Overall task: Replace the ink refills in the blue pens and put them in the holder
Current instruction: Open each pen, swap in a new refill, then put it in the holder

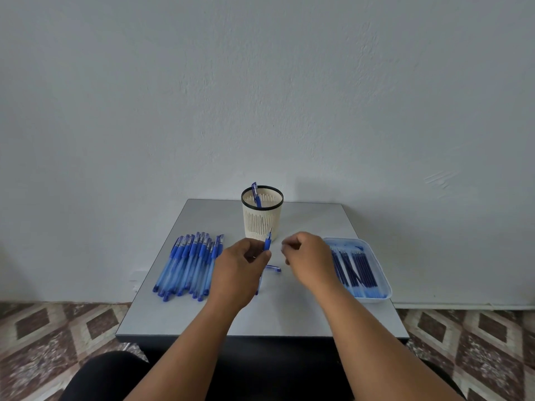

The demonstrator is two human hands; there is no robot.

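My left hand point(240, 270) grips an uncapped blue pen point(267, 243) that points its tip up in front of the cream pen holder point(262, 218). One blue pen point(256, 195) stands in the holder. My right hand point(307, 256) hovers just right of the held pen with fingers curled; what it holds, if anything, is hidden. A blue cap point(273, 268) lies on the table between my hands. Several blue pens point(188, 264) lie in a row at the left. A white tray point(373, 256) at the right holds several dark blue refills point(356, 267).
The small grey table point(289, 314) stands against a pale wall, with the holder near its back edge. Patterned floor tiles show on both sides. My dark-clothed knee point(107, 374) is below the table's front edge.
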